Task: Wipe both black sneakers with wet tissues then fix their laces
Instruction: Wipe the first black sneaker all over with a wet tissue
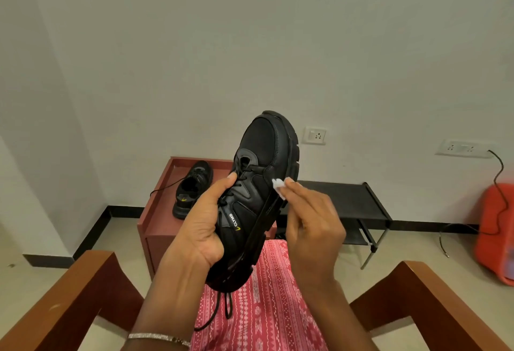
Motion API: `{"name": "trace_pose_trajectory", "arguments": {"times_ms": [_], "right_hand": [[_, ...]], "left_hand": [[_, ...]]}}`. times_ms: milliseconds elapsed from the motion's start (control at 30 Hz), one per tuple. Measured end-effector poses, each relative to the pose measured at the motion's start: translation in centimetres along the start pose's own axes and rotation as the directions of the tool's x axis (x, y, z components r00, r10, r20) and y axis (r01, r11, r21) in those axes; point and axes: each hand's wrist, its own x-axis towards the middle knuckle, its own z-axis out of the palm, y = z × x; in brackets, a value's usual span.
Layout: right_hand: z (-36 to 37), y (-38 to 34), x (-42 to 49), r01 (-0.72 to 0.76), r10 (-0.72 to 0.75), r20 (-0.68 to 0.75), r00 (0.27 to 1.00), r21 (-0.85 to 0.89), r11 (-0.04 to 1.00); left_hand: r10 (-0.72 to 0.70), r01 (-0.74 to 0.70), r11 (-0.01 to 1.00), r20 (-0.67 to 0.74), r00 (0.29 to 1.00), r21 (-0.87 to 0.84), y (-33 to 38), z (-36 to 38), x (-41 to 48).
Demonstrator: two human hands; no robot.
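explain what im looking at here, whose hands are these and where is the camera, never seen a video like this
There is no machine here: a person wears a wide-angle camera on the head, looking forward and down, so the hands are the wearer's own. This is the only view.

The left hand grips a black sneaker held up in the air, toe pointing away, with its laces dangling below. The right hand pinches a small white wet tissue against the sneaker's side, near the sole, so this looks like wiping.

The second sneaker sits on a low reddish-brown table ahead, one lace trailing over its edge. Beside the table stands a black rack. An orange object with a cable sits on the floor at right. The wooden pieces at the bottom corners are probably chair arms, with pink patterned cloth over the lap.
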Motion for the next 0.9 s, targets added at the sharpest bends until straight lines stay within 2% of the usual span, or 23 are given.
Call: {"name": "trace_pose_trajectory", "arguments": {"times_ms": [267,400,600,700,800,900], "right_hand": [[0.5,0.8,7.9,-0.028,0.026,-0.113,0.993,-0.018,0.999],[0.5,0.0,6.1,-0.048,0.047,-0.120,0.992,-0.008,0.999],[0.5,-1.1,0.5,0.052,-0.051,-0.052,0.997,0.024,0.998],[0.6,-0.5,2.9,0.064,-0.061,-0.095,0.994,0.021,0.998],[0.4,0.1,6.8,0.014,-0.011,-0.155,0.988,0.014,1.000],[0.1,0.4,8.7,-0.001,0.003,-0.147,0.989,0.011,1.000]], "left_hand": [[0.016,-0.014,0.994,-0.014,1.000,0.108,0.6,-0.5,-0.2],[0.008,-0.008,0.997,-0.006,1.000,0.073,0.5,-0.2,-0.3],[-0.031,0.031,0.999,-0.004,1.000,0.024,0.5,-0.2,-0.3],[-0.016,0.017,0.998,-0.015,1.000,0.066,0.4,0.0,-0.4],[-0.004,0.007,0.994,-0.032,0.999,0.105,0.2,0.2,-0.5],[0.003,0.000,0.994,-0.024,1.000,0.110,0.1,0.5,-0.6]]}}
